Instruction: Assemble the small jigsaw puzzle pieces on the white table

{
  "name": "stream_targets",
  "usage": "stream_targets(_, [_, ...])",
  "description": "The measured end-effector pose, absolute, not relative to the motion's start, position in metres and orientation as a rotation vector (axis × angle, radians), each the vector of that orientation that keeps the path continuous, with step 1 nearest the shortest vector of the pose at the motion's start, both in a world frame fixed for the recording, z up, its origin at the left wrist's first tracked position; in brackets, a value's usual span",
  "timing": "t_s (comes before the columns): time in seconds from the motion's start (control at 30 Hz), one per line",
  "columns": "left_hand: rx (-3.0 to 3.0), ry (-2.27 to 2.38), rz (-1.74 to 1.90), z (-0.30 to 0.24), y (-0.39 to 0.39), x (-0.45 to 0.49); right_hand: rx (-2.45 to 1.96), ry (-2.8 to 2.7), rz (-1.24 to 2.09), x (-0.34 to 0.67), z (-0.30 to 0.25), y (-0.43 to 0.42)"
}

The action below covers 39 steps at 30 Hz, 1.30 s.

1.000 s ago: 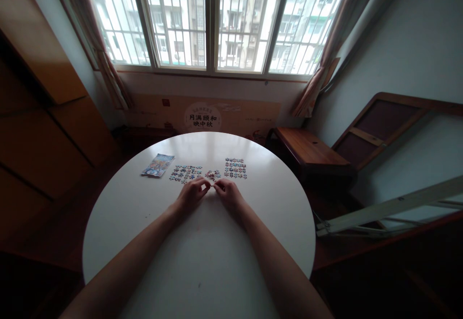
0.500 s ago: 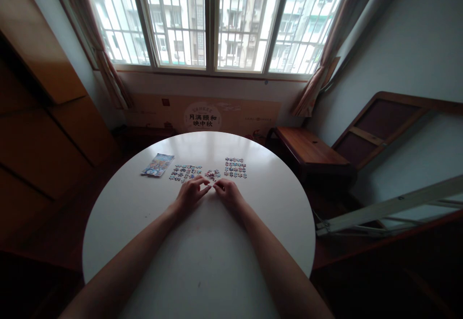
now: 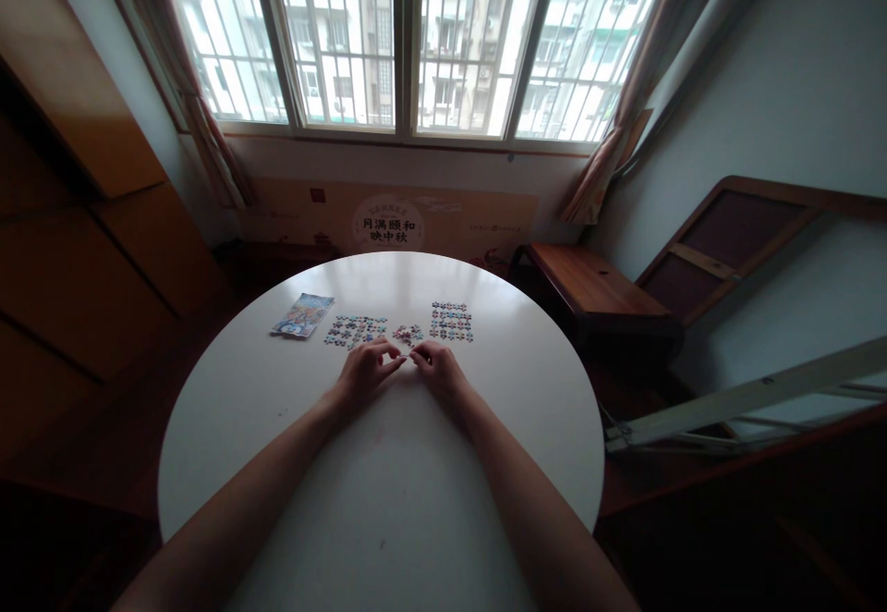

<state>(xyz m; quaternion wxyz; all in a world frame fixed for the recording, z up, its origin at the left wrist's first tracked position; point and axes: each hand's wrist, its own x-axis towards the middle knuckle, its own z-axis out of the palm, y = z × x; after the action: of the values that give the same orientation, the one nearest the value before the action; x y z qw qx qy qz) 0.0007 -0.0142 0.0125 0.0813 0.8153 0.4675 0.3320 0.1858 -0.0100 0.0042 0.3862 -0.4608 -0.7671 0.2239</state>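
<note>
Moved: both my hands edged slightly far, fingertips closer together than half a second ago.
Left hand (image 3: 365, 370): fingers pinched; whether on a piece, can't tell.
Right hand (image 3: 438, 367): curled, grip unclear.
Small puzzle cluster (image 3: 407, 334): on white desk (image 3: 388, 520), just beyond my fingertips.
Left pieces (image 3: 356, 331), right pieces (image 3: 451, 322): flanking it.
Picture card (image 3: 303, 315): far left.

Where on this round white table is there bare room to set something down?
The near half of the table is bare except for the two forearms. Bare patches also lie along the far rim beyond the puzzle pieces and at both side edges. It is crowded where the left hand, right hand and booklet sit.
</note>
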Motion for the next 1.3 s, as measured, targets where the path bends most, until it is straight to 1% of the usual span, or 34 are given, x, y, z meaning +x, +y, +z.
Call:
stream_targets(0.8, [2.37, 1.182, 1.124, 0.006, -0.0068, 0.0007, -1.129, -1.937, 0.587, 0.1861, 0.0037, -0.0096])
stream_targets(1.3, [2.376, 1.212, 1.118, 0.0053, -0.0072, -0.0004, -1.159, -1.924, 0.591, 0.1847, 0.0011, -0.0082])
